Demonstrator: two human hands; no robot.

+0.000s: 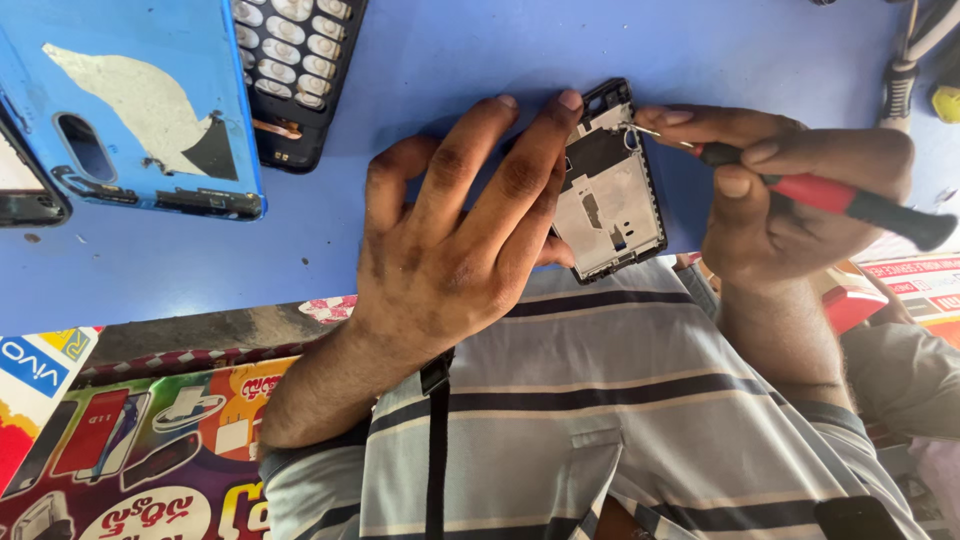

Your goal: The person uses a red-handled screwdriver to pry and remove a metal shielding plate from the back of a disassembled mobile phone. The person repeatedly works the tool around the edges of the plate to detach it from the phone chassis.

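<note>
A small opened phone frame (610, 190), black-edged with a silver inner plate, lies on the blue table (450, 60). My left hand (455, 230) lies flat beside it, fingertips pressing on its left edge and top corner. My right hand (770, 190) grips a red-and-black screwdriver (830, 197). The thin metal tip touches the frame's upper right corner.
A blue phone back cover (140, 110) with a torn grey patch lies at the upper left, next to a black keypad panel (295, 70). Another dark device edge (25, 190) shows at far left. Colourful printed posters (130, 450) sit below the table. Cables (915, 50) hang at upper right.
</note>
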